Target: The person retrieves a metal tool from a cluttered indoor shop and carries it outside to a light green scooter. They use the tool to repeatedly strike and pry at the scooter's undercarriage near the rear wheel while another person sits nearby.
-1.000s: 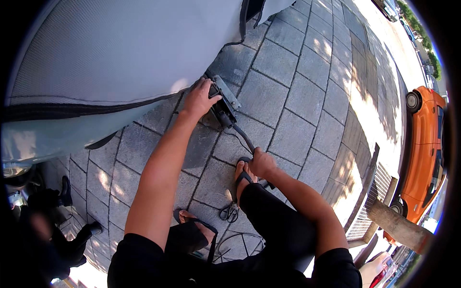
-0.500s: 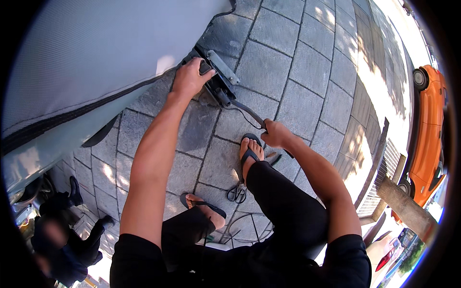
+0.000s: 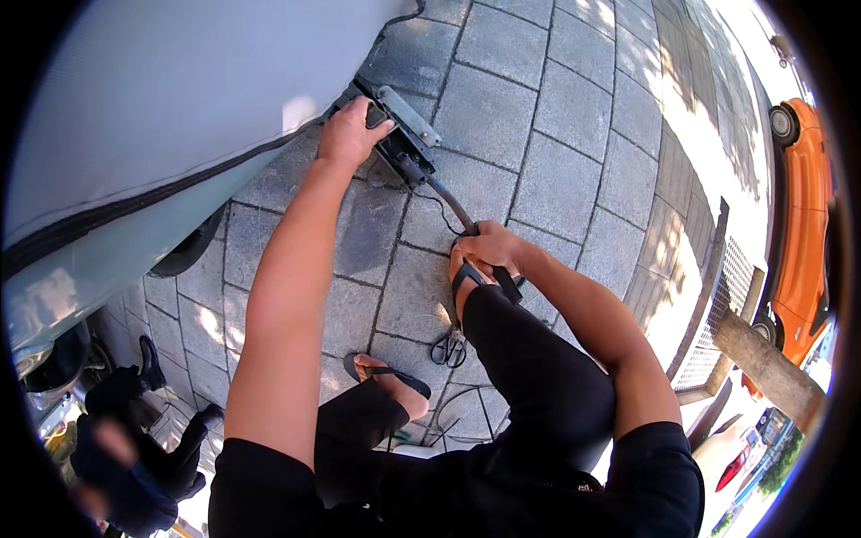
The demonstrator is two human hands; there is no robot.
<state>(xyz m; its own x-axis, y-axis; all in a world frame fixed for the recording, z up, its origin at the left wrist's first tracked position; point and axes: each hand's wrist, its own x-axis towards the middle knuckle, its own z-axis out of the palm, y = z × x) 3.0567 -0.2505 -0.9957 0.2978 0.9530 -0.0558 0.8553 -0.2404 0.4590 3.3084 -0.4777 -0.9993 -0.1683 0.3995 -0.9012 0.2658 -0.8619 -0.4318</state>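
Note:
A dark metal mechanism (image 3: pixel 405 148) stands on the paving at the edge of a grey fabric cover. A pale grey metal bar (image 3: pixel 409 117) runs along its far side. My left hand (image 3: pixel 348 134) is wrapped round a dark block at its upper left end. From its near end a long grey lever (image 3: pixel 453 204) slants toward me, with a thin black cable beside it. My right hand (image 3: pixel 489 246) is closed round the lever just above my right foot. The lever's black end (image 3: pixel 506 285) sticks out below that hand.
The grey fabric cover (image 3: pixel 197 81) fills the upper left, over a pale vehicle body. Scissors (image 3: pixel 448 348) lie between my sandalled feet. Someone in dark clothes (image 3: pixel 126 457) is at lower left. A grate (image 3: pixel 713 332), a tree trunk (image 3: pixel 771 363) and an orange car (image 3: pixel 798 242) stand right.
My right hand has swung the lever left and toward me, and its black end now shows below the hand. The left hand keeps its hold on the mechanism.

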